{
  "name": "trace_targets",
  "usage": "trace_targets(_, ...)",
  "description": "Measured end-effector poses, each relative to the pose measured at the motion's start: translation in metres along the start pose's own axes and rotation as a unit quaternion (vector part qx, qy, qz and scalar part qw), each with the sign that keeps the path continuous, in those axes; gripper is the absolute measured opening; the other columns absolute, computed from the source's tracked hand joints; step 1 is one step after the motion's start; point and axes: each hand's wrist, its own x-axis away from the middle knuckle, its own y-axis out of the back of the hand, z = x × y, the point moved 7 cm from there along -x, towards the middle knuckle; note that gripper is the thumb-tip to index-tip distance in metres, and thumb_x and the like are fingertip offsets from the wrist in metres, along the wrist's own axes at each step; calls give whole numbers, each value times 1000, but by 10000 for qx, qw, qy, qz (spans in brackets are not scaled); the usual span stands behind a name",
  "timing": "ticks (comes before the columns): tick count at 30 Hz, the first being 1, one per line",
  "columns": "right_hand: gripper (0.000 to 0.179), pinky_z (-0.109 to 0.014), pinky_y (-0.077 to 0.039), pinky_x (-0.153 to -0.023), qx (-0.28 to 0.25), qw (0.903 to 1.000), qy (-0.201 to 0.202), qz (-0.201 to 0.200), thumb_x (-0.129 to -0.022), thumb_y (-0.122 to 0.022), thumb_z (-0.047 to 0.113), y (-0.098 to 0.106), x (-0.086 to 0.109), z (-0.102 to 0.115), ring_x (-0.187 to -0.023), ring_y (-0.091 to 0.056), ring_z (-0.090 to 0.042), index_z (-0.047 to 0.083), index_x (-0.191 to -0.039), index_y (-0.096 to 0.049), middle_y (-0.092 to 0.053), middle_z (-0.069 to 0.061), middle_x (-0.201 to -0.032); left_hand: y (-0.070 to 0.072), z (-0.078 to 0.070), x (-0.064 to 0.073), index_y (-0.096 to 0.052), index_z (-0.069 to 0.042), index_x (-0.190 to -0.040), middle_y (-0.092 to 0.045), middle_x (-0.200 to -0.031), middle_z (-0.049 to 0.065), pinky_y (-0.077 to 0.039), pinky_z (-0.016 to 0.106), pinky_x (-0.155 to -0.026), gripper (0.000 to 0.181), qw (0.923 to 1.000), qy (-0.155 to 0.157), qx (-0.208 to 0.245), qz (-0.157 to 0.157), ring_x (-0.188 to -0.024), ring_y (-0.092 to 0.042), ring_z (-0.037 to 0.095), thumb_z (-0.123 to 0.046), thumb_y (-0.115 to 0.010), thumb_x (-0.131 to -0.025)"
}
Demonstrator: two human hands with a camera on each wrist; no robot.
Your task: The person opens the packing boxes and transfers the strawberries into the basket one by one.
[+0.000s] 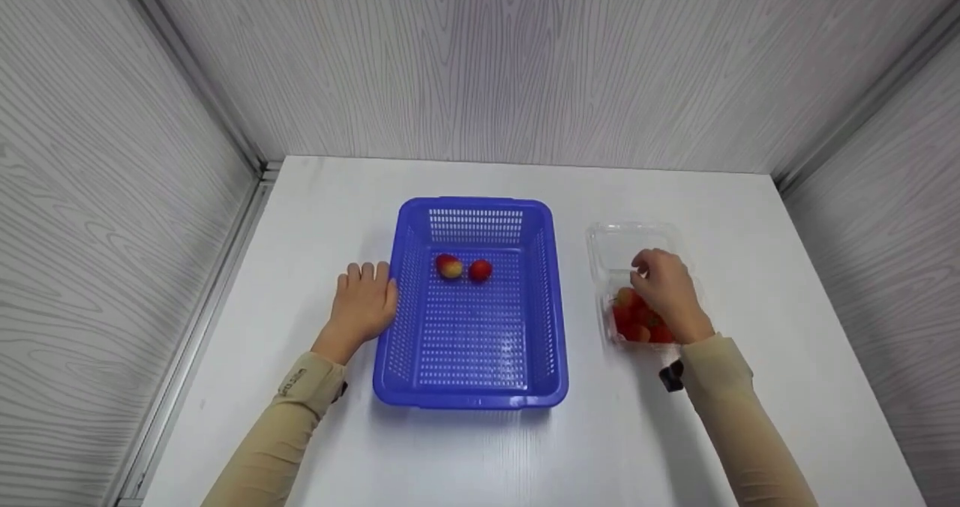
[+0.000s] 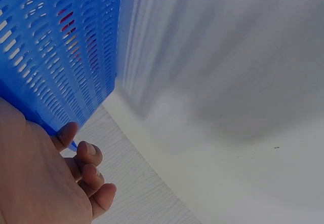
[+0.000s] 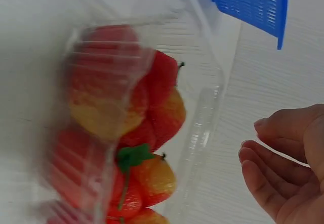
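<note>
A blue plastic basket (image 1: 472, 400) with slotted walls stands mid-table. Inside lie a red-and-yellow fruit (image 1: 449, 266) and a round red fruit (image 1: 480, 270). My left hand (image 1: 364, 301) holds the basket's left rim, thumb at the edge and the other fingers outside. To the right, a clear plastic clamshell box (image 3: 200, 127) has its lid (image 1: 626, 244) folded back. Several small red-and-yellow fruits (image 3: 154, 178) fill it, some with green stems and one green leaf (image 3: 134, 156). Above the box, my right hand (image 1: 667, 286) has loosely bent fingers and nothing between them.
The white table (image 1: 480, 454) is enclosed by grey wood-grain panels (image 1: 480, 64) at the back and both sides. A metal frame edge (image 1: 202, 319) runs along its left. Table surface separates the basket from the clear box.
</note>
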Motion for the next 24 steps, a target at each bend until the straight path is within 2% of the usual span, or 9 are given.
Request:
trace_targets(7, 18, -53, -51, -86, 112, 9991, 58, 393, -88, -66, 1, -26, 17, -20, -93, -61, -37, -6, -104, -69, -66, -22, -102, -1, 1, 2, -49, 5, -111, -49, -96, 24, -35, 52, -77, 31, 9999, 58, 88, 64, -89, -43, 41, -21, -37, -102)
trace_targets(12, 29, -55, -46, -94, 85, 9980, 167, 611, -82, -64, -8, -39, 22, -26, -101, -58, -39, -9, -111, -66, -63, -24, -110, -1, 2, 2, -48, 6, -112, -49, -97, 25, -34, 52, -78, 31, 9999, 99, 101, 91, -91, -42, 42, -21, -36, -102)
trace_targets(16, 35, -56, -44, -97, 28, 9973, -17, 734, -82, -64, -11, -47, 24, -32, -106, -56, -40, -8, -117, -64, -59, -24, -115, -2, 1, 1, -48, 5, -112, -49, -98, 25, -34, 53, -79, 32, 9997, 122, 117, 175, -92, -42, 42, -22, -35, -103)
trace_targets(24, 37, -56, -43, -98, 155, 9977, 225, 626, -82, -66, -11, -53, 25, -34, -107, -54, -40, -8, -118, -64, -56, -23, -114, -2, 2, 3, -48, 5, -113, -49, -98, 24, -33, 53, -79, 32, 9996, 136, 130, 192, -94, -42, 42, -22, -35, -102)
